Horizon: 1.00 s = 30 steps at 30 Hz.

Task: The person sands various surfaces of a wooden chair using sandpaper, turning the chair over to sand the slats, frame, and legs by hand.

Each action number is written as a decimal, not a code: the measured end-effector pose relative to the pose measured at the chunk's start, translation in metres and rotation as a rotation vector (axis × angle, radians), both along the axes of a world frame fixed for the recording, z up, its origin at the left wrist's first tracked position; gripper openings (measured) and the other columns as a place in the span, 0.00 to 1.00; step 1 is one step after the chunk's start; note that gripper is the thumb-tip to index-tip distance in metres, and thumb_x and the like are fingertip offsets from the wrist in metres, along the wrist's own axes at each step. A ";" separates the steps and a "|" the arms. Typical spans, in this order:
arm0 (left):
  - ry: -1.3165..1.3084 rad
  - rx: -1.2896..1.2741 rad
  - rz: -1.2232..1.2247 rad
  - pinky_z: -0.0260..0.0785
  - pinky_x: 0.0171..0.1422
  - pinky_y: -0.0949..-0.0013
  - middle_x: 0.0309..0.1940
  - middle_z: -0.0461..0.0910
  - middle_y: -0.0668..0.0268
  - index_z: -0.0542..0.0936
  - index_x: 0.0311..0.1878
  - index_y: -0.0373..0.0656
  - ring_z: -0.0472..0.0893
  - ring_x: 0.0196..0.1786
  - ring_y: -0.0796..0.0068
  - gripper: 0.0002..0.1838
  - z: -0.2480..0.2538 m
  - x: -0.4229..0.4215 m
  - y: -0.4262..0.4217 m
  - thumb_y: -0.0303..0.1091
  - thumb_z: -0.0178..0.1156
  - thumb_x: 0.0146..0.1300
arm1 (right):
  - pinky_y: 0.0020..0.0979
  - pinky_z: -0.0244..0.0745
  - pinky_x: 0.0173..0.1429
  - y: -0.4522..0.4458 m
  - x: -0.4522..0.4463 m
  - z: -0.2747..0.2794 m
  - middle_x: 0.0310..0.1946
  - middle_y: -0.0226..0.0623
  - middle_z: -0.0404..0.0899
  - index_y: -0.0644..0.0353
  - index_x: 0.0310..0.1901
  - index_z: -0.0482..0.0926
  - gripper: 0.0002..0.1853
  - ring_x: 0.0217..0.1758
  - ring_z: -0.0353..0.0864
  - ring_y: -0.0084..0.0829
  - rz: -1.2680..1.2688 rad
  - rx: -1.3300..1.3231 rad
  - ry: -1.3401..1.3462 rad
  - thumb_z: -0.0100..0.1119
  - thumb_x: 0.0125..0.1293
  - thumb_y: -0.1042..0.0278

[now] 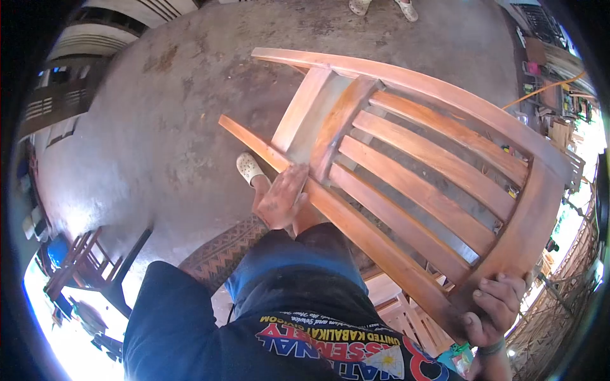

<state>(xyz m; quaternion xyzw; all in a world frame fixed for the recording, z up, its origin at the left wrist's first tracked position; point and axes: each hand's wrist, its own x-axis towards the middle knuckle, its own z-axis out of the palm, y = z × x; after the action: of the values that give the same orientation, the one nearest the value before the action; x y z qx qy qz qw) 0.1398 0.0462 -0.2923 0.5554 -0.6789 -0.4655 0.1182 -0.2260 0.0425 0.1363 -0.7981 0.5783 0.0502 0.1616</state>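
A varnished wooden chair (pixel 406 174) lies tilted across my view, its slatted back to the right and its legs pointing to the upper left. My left hand (pixel 283 195) is closed over the near side rail, close to a cross rail; its fingers are pressed together, and whatever lies under the palm is hidden. At the lower right, my right hand (pixel 499 308) wraps around the corner of the wide top rail, with the thumb on the near side and the fingers curled over the far side.
Bare concrete floor (pixel 171 120) spreads to the left and beyond the chair. Another person's clogs (pixel 381 7) show at the top. Wooden furniture (pixel 95 267) stands at the lower left. Clutter lines the right wall, and slatted wood pieces (pixel 413 320) lie below the chair.
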 end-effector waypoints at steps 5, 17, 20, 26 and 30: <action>0.386 0.051 0.537 0.65 0.83 0.46 0.82 0.72 0.66 0.72 0.82 0.56 0.71 0.82 0.65 0.32 -0.105 -0.003 0.025 0.38 0.61 0.75 | 0.58 0.62 0.77 0.001 0.003 0.002 0.46 0.34 0.90 0.51 0.39 0.89 0.18 0.55 0.80 0.49 -0.035 0.013 0.034 0.72 0.63 0.43; -0.113 -0.056 -0.512 0.65 0.81 0.42 0.67 0.82 0.61 0.80 0.69 0.50 0.79 0.72 0.54 0.20 -0.107 0.075 -0.102 0.46 0.54 0.83 | 0.57 0.65 0.76 0.006 0.001 0.004 0.44 0.38 0.88 0.54 0.40 0.88 0.19 0.52 0.80 0.49 -0.030 -0.008 0.028 0.70 0.62 0.45; -0.242 0.051 -0.640 0.67 0.81 0.43 0.66 0.83 0.59 0.81 0.69 0.52 0.80 0.71 0.54 0.19 -0.096 0.078 -0.124 0.41 0.56 0.80 | 0.57 0.66 0.75 0.002 0.005 0.003 0.43 0.38 0.88 0.55 0.40 0.88 0.20 0.51 0.80 0.49 -0.035 0.005 0.056 0.70 0.61 0.44; -0.483 0.014 -0.662 0.81 0.67 0.47 0.63 0.82 0.53 0.82 0.63 0.42 0.83 0.69 0.48 0.19 -0.163 0.086 -0.155 0.30 0.59 0.70 | 0.56 0.69 0.72 0.003 -0.001 0.004 0.44 0.38 0.88 0.55 0.40 0.88 0.21 0.52 0.80 0.50 -0.013 -0.005 -0.025 0.71 0.61 0.43; -0.432 0.031 -0.611 0.83 0.64 0.48 0.60 0.84 0.50 0.84 0.58 0.39 0.85 0.65 0.46 0.16 -0.116 0.063 -0.158 0.29 0.59 0.70 | 0.56 0.70 0.69 0.006 -0.002 0.009 0.45 0.38 0.88 0.53 0.40 0.87 0.21 0.54 0.79 0.50 0.023 -0.017 -0.021 0.71 0.63 0.42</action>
<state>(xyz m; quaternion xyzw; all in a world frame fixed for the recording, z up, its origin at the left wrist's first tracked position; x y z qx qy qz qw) 0.2026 -0.1121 -0.4084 0.4141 -0.8155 -0.3618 -0.1805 -0.2281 0.0488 0.1449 -0.8066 0.5677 0.0386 0.1602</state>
